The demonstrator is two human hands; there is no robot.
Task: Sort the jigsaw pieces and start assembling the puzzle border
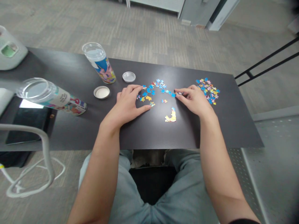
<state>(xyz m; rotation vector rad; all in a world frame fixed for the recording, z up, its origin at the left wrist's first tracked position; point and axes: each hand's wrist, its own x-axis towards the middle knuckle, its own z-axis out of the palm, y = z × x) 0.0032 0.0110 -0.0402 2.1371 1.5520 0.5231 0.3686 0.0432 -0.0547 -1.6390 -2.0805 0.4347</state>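
My left hand lies on the dark table with thumb and fingers spread around the left side of a loose group of jigsaw puzzle pieces. Its thumb tip touches or nearly touches a yellow-green piece. To the right of that group, the thumb and forefinger of my right hand close around a small puzzle piece, partly hidden by the fingers. Below the loose pieces sits a joined yellow corner section. A small pink-and-blue piece lies between them.
A pile of pieces lies beyond my right hand. At left stand two clear-topped printed tubes, with two round lids nearby. A black tablet, a white device and a white cable are farther left.
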